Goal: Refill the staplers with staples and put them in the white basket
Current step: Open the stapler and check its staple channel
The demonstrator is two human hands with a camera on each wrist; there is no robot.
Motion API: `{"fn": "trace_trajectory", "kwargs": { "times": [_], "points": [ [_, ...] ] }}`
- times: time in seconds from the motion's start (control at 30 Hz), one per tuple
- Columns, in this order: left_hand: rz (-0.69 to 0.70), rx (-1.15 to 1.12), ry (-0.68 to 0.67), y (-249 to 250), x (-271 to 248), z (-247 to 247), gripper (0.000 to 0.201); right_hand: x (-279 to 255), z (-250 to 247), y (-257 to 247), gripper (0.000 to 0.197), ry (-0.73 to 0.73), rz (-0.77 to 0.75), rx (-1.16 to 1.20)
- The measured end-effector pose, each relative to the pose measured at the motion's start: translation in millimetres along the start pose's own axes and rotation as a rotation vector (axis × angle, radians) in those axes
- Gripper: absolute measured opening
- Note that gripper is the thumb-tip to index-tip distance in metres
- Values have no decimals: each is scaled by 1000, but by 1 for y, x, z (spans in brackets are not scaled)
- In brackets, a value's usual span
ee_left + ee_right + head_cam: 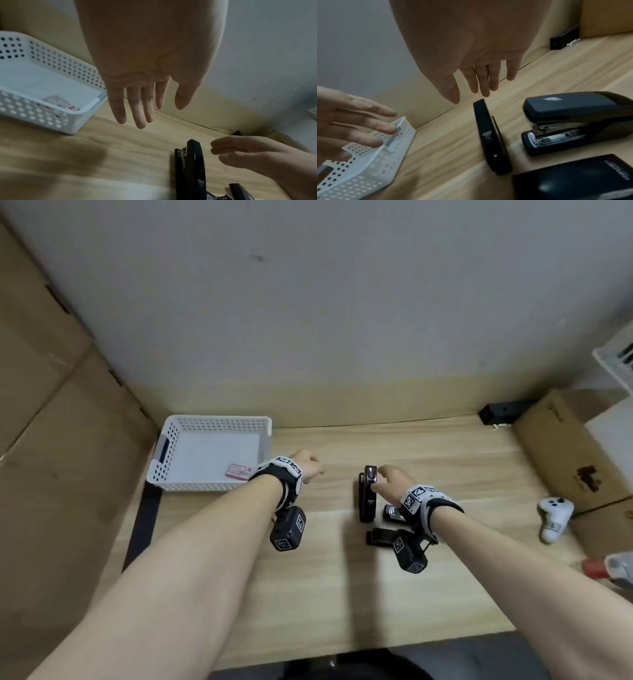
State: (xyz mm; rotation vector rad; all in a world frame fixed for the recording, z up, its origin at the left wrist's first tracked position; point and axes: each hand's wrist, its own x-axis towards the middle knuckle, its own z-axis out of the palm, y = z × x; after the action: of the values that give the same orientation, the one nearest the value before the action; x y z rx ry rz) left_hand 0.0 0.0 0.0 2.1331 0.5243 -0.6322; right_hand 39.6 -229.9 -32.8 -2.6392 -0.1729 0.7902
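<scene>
A white perforated basket [191, 479] stands at the back left of the wooden table, with a small pink staple box [238, 471] inside it. Three black staplers lie near the middle: a slim one [367, 498], a chunky one [573, 121] and a third [573, 178] nearest me. My right hand [471, 97] hovers over the slim stapler's [491, 136] far end, fingers straight, holding nothing. Just right of the basket [42, 119], my left hand [159, 116] hangs above the table, fingers straight and empty.
A white game controller [555, 518] lies at the right beside a cardboard box [565, 453]. A small black device [500, 412] sits against the back wall. Cardboard sheets [51, 440] line the left side. A red and white object [609, 570] lies at the right edge.
</scene>
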Motion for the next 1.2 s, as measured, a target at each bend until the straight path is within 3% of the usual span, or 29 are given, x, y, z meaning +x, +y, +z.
{"fn": "trace_trajectory", "kwargs": {
  "times": [0.13, 0.33, 0.5, 0.67, 0.83, 0.97, 1.07, 1.2],
  "points": [
    [-60, 5, -42, -11, 26, 18, 49, 14, -3, 15, 62, -20, 75, -86],
    [-136, 4, -26, -30, 57, 36, 50, 41, 1, 6, 52, -30, 20, -342],
    [-178, -89, -63, -55, 61, 47, 48, 64, 9, -9, 36, -75, -9, -301],
    [-195, -139, 13, -79, 54, 50, 45, 83, 13, -27, 20, -82, -177, -304],
    [-213, -195, 78, -96, 52, 46, 53, 104, 21, -42, 25, -139, -431, -341],
    [-108, -112, 97, -102, 60, 39, 62, 111, 27, -58, 27, -133, -585, -388],
    [31, -54, 119, -101, 70, 33, 64, 113, 34, -68, 24, -42, -674, -420],
    [111, 66, 115, -101, 91, 31, 63, 115, 45, -71, 30, 58, -768, -468]
  ]
}}
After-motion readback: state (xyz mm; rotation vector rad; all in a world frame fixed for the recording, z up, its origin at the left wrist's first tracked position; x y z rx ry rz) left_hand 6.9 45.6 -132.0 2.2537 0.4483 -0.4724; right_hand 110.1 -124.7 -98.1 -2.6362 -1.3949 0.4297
